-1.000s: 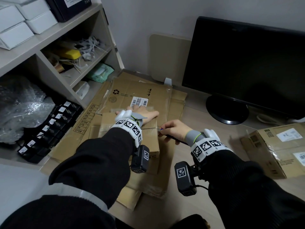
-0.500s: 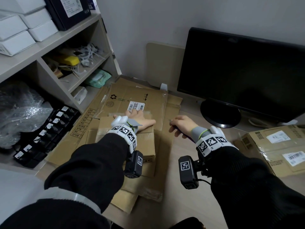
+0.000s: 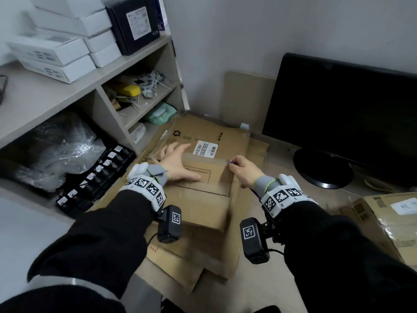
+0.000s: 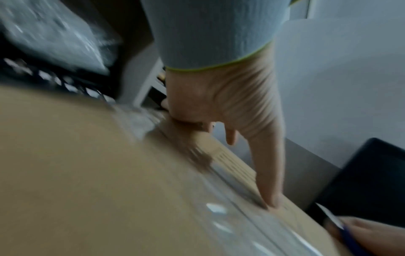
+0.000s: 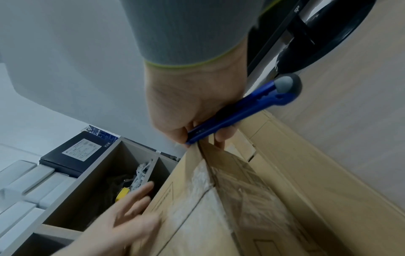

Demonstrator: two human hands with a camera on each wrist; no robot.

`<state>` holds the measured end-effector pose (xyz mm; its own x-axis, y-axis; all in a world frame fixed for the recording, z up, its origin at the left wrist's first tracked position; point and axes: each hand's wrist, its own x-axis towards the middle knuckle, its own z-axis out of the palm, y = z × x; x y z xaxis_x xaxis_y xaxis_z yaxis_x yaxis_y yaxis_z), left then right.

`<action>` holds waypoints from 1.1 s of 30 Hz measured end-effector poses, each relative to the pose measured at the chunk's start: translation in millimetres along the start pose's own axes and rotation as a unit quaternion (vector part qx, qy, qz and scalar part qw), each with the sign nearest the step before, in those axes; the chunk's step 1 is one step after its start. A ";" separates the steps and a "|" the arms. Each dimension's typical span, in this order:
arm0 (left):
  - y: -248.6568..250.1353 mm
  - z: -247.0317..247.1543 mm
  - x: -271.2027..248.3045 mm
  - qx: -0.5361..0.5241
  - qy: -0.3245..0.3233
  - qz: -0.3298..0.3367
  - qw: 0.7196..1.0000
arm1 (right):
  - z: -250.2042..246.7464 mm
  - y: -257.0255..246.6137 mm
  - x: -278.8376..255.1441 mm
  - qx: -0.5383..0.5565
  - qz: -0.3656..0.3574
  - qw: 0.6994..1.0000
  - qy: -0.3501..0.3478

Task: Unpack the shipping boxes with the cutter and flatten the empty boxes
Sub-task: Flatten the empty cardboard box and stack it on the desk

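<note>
A small taped cardboard box [image 3: 203, 195] lies on a stack of flattened cardboard [image 3: 225, 136] on the desk. My left hand [image 3: 178, 161] rests flat on the box's top near its far left edge, fingers spread and blurred. The left wrist view shows my left hand [image 4: 230, 112] with its thumb pressed on the box [image 4: 87, 173]. My right hand [image 3: 243, 170] grips a blue cutter [image 3: 231, 163] at the box's far right corner. In the right wrist view my right hand [image 5: 192, 107] holds the cutter [image 5: 241, 112] with its tip at the taped seam of the box [image 5: 219, 199].
A sealed shipping box [image 3: 388, 222] sits at the right edge. A black monitor [image 3: 338, 114] stands behind on its round base [image 3: 322, 170]. On the left, a shelf unit [image 3: 94, 91] holds white boxes, clutter, bubble wrap [image 3: 58, 150] and a black tray [image 3: 94, 177].
My left hand slid toward the box's far left edge. My right hand moved with the cutter from the box's right side up to its far right corner. The head view shifted.
</note>
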<state>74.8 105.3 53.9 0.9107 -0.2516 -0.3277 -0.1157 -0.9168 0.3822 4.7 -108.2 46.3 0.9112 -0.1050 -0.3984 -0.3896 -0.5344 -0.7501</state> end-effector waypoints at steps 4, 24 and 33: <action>-41.1 -14.2 -13.9 -0.063 -0.078 -0.053 0.994 | 6.7 -6.6 0.4 0.011 -0.002 1.000 0.004; 18.2 14.8 -18.3 -0.059 0.024 -0.043 0.997 | -10.1 14.5 -17.6 0.172 0.020 0.982 0.080; 36.6 22.8 0.4 -0.045 -0.029 0.084 0.995 | -21.0 19.3 -10.4 0.148 0.053 0.987 0.042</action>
<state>61.9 64.5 48.0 0.8572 -0.4179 -0.3008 -0.2250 -0.8295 0.5113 -9.5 -135.0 47.1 0.8662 -0.2230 -0.4472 -0.4942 -0.2491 -0.8329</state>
